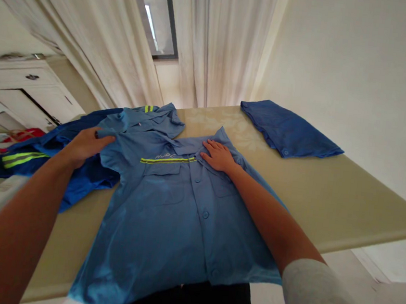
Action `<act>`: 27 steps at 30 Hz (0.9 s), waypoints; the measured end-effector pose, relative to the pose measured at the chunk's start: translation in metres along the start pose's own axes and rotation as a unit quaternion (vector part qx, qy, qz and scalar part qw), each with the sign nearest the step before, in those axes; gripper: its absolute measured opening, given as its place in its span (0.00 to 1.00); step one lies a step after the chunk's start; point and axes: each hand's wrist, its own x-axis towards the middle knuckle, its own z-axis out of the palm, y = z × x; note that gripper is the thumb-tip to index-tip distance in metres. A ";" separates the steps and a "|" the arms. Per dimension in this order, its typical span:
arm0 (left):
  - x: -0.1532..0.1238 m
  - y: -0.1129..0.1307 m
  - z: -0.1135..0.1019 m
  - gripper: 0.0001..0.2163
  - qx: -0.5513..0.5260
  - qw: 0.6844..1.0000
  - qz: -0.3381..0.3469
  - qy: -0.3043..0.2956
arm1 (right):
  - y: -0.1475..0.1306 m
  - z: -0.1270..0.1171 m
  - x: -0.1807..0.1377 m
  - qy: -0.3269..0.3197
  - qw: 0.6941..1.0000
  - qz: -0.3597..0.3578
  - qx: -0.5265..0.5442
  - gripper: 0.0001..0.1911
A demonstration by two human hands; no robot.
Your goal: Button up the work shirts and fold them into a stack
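Observation:
A blue work shirt [156, 215] lies front side up before me, with buttons down its middle, a chest pocket and a yellow-green stripe. Its collar points away from me and its hem hangs over the near table edge. My left hand [87, 144] grips the shirt at its left shoulder, thumb and fingers closed on the cloth. Flat on the chest near the collar rests my right hand [220, 157], fingers stretched out. Just beyond the left shoulder is another light blue shirt [151, 120], crumpled.
Darker blue garments [87, 178] with reflective bands are heaped on the left of the table [314, 197]. A folded dark blue garment [288, 129] lies at the far right. Curtains [232, 44] and a white cabinet [24, 89] stand behind.

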 end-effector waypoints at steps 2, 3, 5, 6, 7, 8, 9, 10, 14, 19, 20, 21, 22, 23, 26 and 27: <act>-0.010 0.025 0.001 0.39 -0.063 0.993 0.078 -0.062 | 0.001 0.001 0.001 -0.002 1.000 -0.001 -0.005 0.34; -0.015 0.036 0.002 0.47 -0.070 0.982 0.126 -0.119 | 0.001 0.001 0.001 -0.002 1.000 -0.002 -0.006 0.34; -0.022 0.052 0.005 0.59 -0.041 0.955 0.199 -0.218 | 0.002 0.002 0.002 -0.002 1.000 -0.003 -0.006 0.35; -0.025 0.056 0.008 0.61 -0.018 0.945 0.218 -0.244 | 0.003 0.003 0.002 -0.002 1.000 -0.004 -0.005 0.35; -0.028 0.057 0.013 0.59 0.009 0.941 0.227 -0.252 | 0.003 0.003 0.003 0.000 1.000 -0.003 -0.003 0.35; -0.031 0.055 0.019 0.56 0.040 0.941 0.233 -0.244 | 0.004 0.004 0.003 0.001 1.000 -0.002 -0.002 0.35; -0.034 0.051 0.027 0.53 0.071 0.940 0.240 -0.231 | 0.004 0.005 0.004 0.002 1.000 -0.001 0.000 0.35; -0.038 0.045 0.036 0.50 0.101 0.937 0.252 -0.222 | 0.005 0.005 0.004 0.001 1.000 0.000 0.001 0.35; -0.060 0.013 0.068 0.31 0.163 0.917 0.301 -0.206 | 0.005 0.005 0.005 -0.003 1.000 0.000 0.008 0.35; -0.072 -0.013 0.071 0.23 0.129 0.938 0.265 -0.185 | 0.004 0.006 0.005 0.003 1.000 -0.004 0.007 0.35; -0.072 -0.016 0.069 0.24 0.130 0.934 0.266 -0.199 | 0.004 0.006 0.005 0.004 1.000 -0.004 0.007 0.35; -0.071 -0.018 0.067 0.24 0.136 0.930 0.269 -0.213 | 0.004 0.006 0.005 0.005 1.000 -0.003 0.007 0.35; -0.070 -0.019 0.065 0.24 0.145 0.926 0.272 -0.219 | 0.004 0.006 0.005 0.006 1.000 -0.003 0.007 0.35; -0.069 -0.020 0.064 0.24 0.152 0.925 0.275 -0.213 | 0.004 0.006 0.005 0.007 1.000 -0.002 0.008 0.35; -0.067 -0.023 0.062 0.21 0.138 0.940 0.277 -0.145 | 0.003 0.005 0.005 0.005 1.000 0.000 0.008 0.35; -0.065 -0.023 0.063 0.21 0.122 0.946 0.273 -0.122 | 0.003 0.005 0.005 0.004 1.000 -0.001 0.008 0.35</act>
